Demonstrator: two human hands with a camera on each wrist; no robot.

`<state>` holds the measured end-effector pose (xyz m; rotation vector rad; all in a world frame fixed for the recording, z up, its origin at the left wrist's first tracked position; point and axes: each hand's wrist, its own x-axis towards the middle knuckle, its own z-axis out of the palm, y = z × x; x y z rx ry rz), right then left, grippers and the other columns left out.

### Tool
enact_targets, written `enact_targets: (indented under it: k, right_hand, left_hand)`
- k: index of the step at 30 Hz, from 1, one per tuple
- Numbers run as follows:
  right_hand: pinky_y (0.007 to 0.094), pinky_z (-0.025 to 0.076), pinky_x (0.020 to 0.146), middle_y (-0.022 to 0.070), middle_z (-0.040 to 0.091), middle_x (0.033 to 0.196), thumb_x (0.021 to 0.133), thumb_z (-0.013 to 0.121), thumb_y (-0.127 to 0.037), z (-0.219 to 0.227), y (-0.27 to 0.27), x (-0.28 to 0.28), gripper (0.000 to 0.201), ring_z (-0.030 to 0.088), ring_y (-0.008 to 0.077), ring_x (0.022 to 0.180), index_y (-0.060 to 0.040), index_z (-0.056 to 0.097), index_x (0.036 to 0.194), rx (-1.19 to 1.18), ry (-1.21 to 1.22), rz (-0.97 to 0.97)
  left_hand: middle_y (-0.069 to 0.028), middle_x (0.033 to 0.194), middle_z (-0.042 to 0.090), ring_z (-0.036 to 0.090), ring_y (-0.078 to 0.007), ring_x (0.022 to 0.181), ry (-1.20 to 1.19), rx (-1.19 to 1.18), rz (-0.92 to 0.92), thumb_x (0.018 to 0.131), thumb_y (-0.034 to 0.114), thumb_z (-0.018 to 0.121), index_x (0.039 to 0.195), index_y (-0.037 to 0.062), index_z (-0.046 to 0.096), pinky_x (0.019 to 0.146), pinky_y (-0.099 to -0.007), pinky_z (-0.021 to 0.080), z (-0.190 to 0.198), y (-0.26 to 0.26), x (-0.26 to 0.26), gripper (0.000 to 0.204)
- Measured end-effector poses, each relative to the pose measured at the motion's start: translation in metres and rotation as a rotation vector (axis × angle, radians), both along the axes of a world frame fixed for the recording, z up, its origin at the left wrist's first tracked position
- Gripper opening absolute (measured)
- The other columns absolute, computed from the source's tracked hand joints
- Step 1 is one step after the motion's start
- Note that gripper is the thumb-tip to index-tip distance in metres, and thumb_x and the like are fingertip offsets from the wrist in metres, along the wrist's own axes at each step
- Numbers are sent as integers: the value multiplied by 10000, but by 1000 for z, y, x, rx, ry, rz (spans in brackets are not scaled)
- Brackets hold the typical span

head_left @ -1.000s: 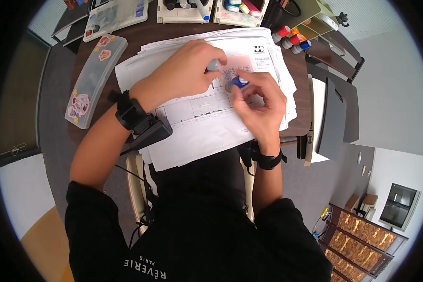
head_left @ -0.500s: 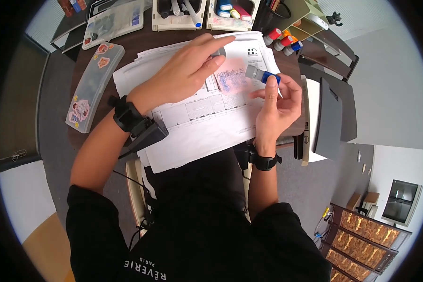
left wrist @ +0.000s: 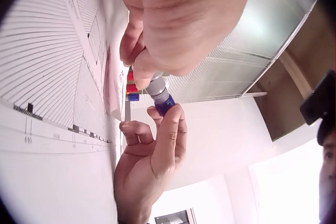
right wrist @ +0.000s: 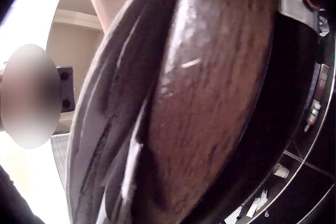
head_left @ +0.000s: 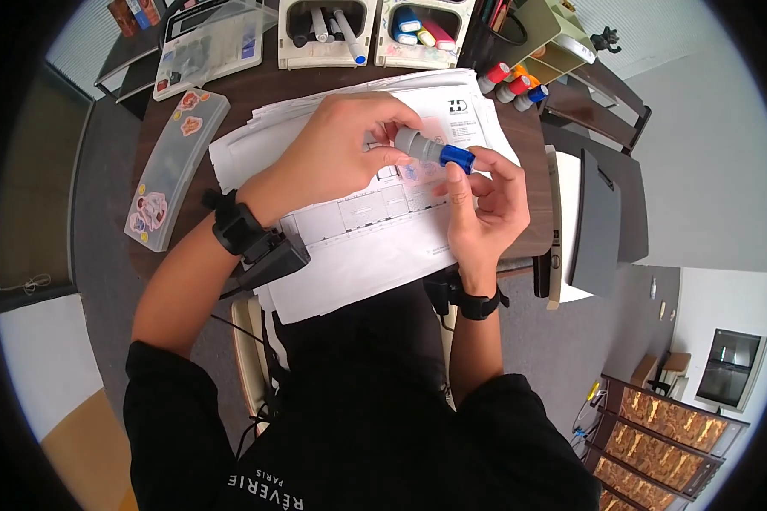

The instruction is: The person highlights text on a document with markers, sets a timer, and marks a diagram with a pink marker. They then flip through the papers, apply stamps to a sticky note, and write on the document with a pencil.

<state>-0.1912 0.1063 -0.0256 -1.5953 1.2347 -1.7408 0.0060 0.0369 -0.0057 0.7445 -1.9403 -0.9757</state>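
Note:
A small round stamp (head_left: 457,158) with a blue top and grey body is held level between both hands above the papers. My right hand (head_left: 488,203) pinches its blue end between thumb and fingers. At the other end, my left hand (head_left: 349,140) grips the wider grey cap (head_left: 412,143) with thumb and fingers. The left wrist view shows the cap (left wrist: 156,86) in line with the stamp's blue end (left wrist: 164,105). Beneath lies a pink note (head_left: 418,173) with blue marks, partly hidden by the hands. The right wrist view shows neither hand's fingers.
Stacked printed drawings (head_left: 358,255) lie on the dark desk (head_left: 533,153). A sticker-covered pencil case (head_left: 177,170) is at left. Trays of markers (head_left: 328,34) and highlighters (head_left: 422,34) stand behind, and several red and blue stamps (head_left: 513,88) at the back right.
The stamp was down at the pink note, then lifted to the right, apart from the left hand. Now it has come back left and its grey end meets the cap in the left hand.

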Motion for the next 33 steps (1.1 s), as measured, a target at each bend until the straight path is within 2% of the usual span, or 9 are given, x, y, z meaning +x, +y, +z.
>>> enact_targets:
  k: [7, 11, 16, 21, 25, 26, 28, 31, 33]
  right_hand:
    - [224, 528, 656, 126, 723, 957, 861, 770, 16, 0, 0, 0, 311, 720, 141, 712, 54, 598, 1117, 8, 78, -43]
    - [227, 533, 665, 131, 726, 963, 855, 771, 27, -1, 0, 1, 303, 725, 144, 721, 55, 600, 1104, 24, 43, -9]
    - [226, 539, 674, 136, 733, 949, 845, 777, 35, -2, -1, -1, 296, 723, 141, 728, 57, 607, 1086, 4, 3, -5]
    - [232, 549, 681, 137, 739, 873, 831, 787, 39, -8, -4, -5, 287, 720, 141, 724, 51, 635, 1073, 2, 196, 65]
    - [233, 549, 664, 137, 735, 854, 836, 785, 34, -7, -4, -6, 288, 715, 138, 713, 52, 640, 1083, 40, 177, 77]
    - [232, 548, 656, 136, 732, 849, 840, 783, 30, -4, -2, -4, 287, 712, 136, 704, 56, 640, 1088, 86, 82, 75]
    - [231, 544, 637, 129, 728, 840, 856, 774, 16, -2, -3, -3, 292, 704, 133, 683, 64, 638, 1111, 100, -34, 75]
    - [234, 552, 671, 110, 729, 850, 865, 763, 11, -1, -2, -4, 294, 700, 129, 679, 52, 642, 1131, 10, 66, 1]
    - [238, 557, 688, 111, 732, 874, 861, 766, 8, 5, 1, -7, 300, 701, 125, 681, 39, 649, 1136, 12, 45, -23]
  left_hand:
    - [-107, 999, 703, 661, -174, 818, -34, -51, -21, 759, -17, 795, 1108, -13, 690, 767, -293, 549, -1, -1, 1, 364]
    - [-111, 989, 699, 645, -171, 811, 11, 31, -43, 762, -21, 790, 1129, -9, 695, 764, -297, 540, -3, 0, 0, 379]
    - [-106, 952, 697, 613, -168, 777, 34, 11, -56, 767, -16, 784, 1120, -8, 708, 728, -305, 521, 1, 0, 0, 361]
    - [-109, 908, 690, 583, -187, 740, -9, -66, -59, 747, -10, 791, 1100, -10, 718, 701, -317, 499, -5, -3, 2, 360]
    - [-106, 887, 681, 579, -196, 736, -37, -46, -53, 728, 8, 809, 1101, -8, 719, 711, -319, 494, -4, -2, 2, 384]
    - [-104, 883, 680, 578, -193, 737, -34, -23, -59, 730, 18, 817, 1103, -3, 721, 714, -319, 493, -1, -2, 2, 386]
    - [-105, 890, 682, 578, -189, 742, -31, -17, -68, 735, 22, 821, 1101, 2, 725, 717, -319, 493, 7, 1, 1, 379]
    - [-93, 929, 695, 606, -165, 786, -45, -29, -92, 762, 35, 828, 1160, 21, 711, 739, -302, 511, 8, 2, -1, 415]
    - [-88, 1012, 695, 632, -147, 840, 80, 81, -35, 795, 33, 811, 1235, 30, 674, 764, -281, 532, 9, 4, -5, 462]
